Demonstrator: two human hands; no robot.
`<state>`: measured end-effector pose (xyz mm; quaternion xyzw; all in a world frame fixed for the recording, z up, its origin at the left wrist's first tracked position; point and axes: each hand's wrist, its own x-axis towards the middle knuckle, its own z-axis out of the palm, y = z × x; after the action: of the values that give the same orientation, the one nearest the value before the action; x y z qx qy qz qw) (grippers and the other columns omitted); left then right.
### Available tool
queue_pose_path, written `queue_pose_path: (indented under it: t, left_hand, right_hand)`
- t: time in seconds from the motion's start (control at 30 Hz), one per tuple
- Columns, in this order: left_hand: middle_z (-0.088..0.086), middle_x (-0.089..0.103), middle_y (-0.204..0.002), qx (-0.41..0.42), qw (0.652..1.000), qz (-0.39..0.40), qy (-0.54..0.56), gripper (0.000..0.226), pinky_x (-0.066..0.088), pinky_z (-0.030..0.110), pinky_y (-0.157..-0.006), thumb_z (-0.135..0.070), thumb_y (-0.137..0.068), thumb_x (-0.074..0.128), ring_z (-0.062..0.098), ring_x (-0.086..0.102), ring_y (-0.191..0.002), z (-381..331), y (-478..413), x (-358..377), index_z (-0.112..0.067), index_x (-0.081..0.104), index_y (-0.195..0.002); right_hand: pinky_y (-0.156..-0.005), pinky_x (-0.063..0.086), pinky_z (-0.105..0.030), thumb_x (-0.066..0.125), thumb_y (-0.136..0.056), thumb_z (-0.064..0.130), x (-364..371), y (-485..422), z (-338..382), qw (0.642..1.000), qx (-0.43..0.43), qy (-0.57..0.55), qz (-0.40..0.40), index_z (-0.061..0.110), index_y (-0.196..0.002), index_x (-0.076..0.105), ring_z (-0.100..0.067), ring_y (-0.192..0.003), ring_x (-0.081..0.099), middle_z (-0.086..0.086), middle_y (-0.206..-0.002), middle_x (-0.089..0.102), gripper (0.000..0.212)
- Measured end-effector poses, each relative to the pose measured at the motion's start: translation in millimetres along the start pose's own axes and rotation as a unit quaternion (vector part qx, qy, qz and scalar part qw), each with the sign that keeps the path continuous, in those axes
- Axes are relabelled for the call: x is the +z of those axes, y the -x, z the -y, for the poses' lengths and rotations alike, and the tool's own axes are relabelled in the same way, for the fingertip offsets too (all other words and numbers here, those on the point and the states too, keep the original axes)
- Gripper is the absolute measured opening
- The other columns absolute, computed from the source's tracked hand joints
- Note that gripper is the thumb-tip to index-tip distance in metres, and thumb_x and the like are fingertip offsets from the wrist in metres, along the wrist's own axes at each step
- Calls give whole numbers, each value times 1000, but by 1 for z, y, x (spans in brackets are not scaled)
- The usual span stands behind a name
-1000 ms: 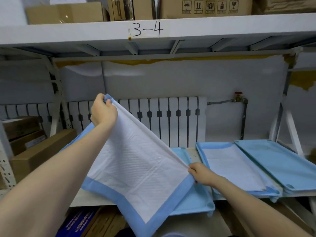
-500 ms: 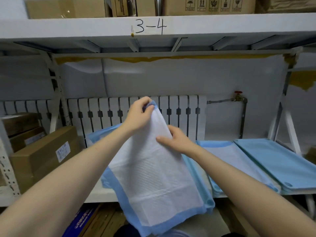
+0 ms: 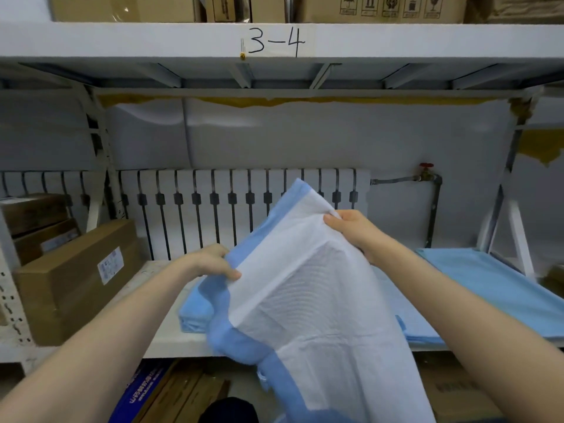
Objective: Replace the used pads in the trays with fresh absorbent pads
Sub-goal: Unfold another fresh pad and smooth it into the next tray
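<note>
A white absorbent pad with a blue border hangs in front of me, folded and lifted above the shelf. My left hand pinches its left blue edge. My right hand grips its upper right part near the top fold. Behind the pad, a blue tray shows at the left on the shelf. To the right lie another pad-lined tray and a blue tray; the pad hides much of them.
Brown cardboard boxes stand on the shelf at the left. A white radiator and a pipe with a red valve run along the back wall. The shelf above is marked 3-4. More boxes lie below.
The pad went from spread wide to folded narrower. My left hand dropped from the top corner to the left edge; my right hand rose to the upper fold.
</note>
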<state>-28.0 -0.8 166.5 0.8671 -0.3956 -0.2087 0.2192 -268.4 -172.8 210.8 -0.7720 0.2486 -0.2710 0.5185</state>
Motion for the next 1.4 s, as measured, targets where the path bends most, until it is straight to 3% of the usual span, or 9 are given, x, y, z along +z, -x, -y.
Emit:
queue_pose_path:
  t: [0.1,0.27,0.33,0.43,0.5,0.73,0.97,1.23,1.4]
  left_hand:
    - [6,55,-98,-18,984,-95,151,11,43,31,-75,-20,-84,66,23,54,-91,6,-18,1,-13,58,-88]
    - [12,55,-80,49,874,-361,323,18,44,33,-76,-17,-88,63,26,53,-83,-15,-48,-3,-13,52,-74]
    - [7,61,-81,87,844,-319,423,15,48,33,-76,-23,-88,65,25,58,-81,-23,-53,-4,-14,56,-80]
    - [6,71,-99,60,891,-33,450,48,53,38,-85,-41,-72,79,24,68,-91,-9,-74,14,-10,63,-106]
    - [8,71,-97,-1,930,70,360,44,53,35,-80,-25,-71,82,24,67,-87,3,-93,48,-7,64,-107]
    - [6,57,-108,-79,968,-4,239,33,43,30,-79,-13,-85,67,22,54,-94,11,-165,109,-12,54,-115]
    - [-9,53,-112,50,912,-190,359,55,41,20,-78,6,-82,64,12,50,-107,18,-202,119,-20,46,-127]
    - [16,55,-126,-32,970,-176,164,98,40,30,-67,-15,-82,68,35,57,-104,32,-239,151,-10,-1,-151]
    - [0,49,-83,-54,978,-170,105,100,42,32,-58,-17,-80,68,20,50,-70,27,-238,154,-9,-3,-150]
  right_hand:
    - [-76,53,-36,50,-98,25,-16,-11,-10,992,84,-88,-36,8,-115,60,-26,-92,65,-9,-103,67,26]
    - [-87,51,-40,56,-95,23,-26,-42,-47,972,183,-124,-75,1,-119,58,-30,-96,63,-13,-107,66,34]
    - [-80,52,-38,56,-95,22,-24,-55,-69,966,206,-131,-91,-1,-120,56,-29,-89,63,-13,-101,65,34]
    - [-60,47,-31,50,-96,11,-21,-76,-113,959,219,-126,-130,-7,-120,54,-24,-70,57,-14,-91,62,30]
    - [-61,48,-32,48,-95,8,-20,-93,-147,964,230,-45,-125,-7,-118,54,-27,-71,58,-18,-96,62,28]
    - [-59,41,-28,46,-86,3,-5,-140,-216,947,142,288,-23,15,-90,51,-25,-71,54,-7,-78,57,14]
    - [-57,39,-31,42,-94,9,4,-200,-224,958,-25,223,-179,20,-110,52,-22,-71,54,-5,-88,60,22]
    - [-78,44,-31,51,-95,21,21,-227,-263,926,113,344,-107,9,-128,37,-18,-86,50,-9,-116,54,38]
    - [-81,40,-29,49,-95,18,25,-216,-262,931,110,332,-107,9,-135,31,-15,-89,43,-9,-124,50,45]
